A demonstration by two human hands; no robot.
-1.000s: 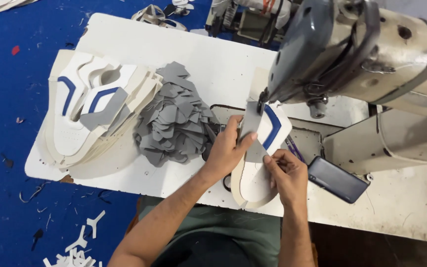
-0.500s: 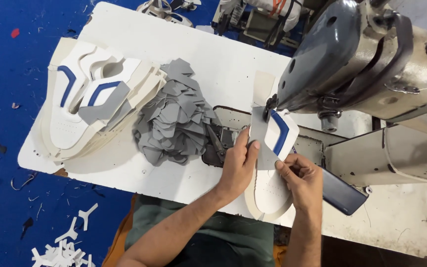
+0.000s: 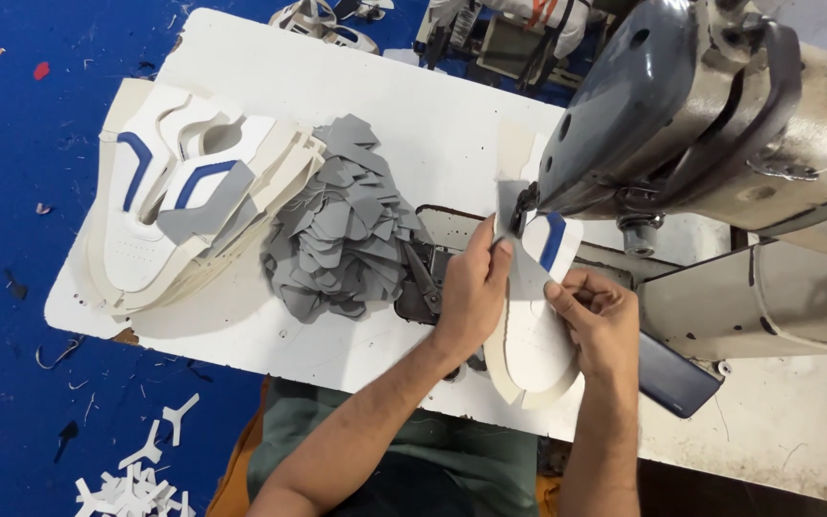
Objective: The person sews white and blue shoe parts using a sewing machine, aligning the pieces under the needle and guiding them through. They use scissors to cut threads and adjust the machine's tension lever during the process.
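A white shoe upper piece (image 3: 536, 335) with a blue stripe and a grey patch lies under the head of the sewing machine (image 3: 720, 124). My left hand (image 3: 471, 287) pinches its left edge and the grey patch close to the needle. My right hand (image 3: 597, 321) grips the piece's right side. Both hands press the piece flat on the machine bed.
A heap of grey cut pieces (image 3: 342, 239) lies left of my hands, with scissors (image 3: 423, 278) beside it. A stack of white and blue uppers (image 3: 179, 206) sits at the left of the white table (image 3: 337, 86). A dark flat object (image 3: 677, 378) lies right of my hand. White scraps (image 3: 136, 469) litter the blue floor.
The view has shifted slightly. My hands have pushed the shoe piece a little further up under the machine's needle, keeping the same grips.
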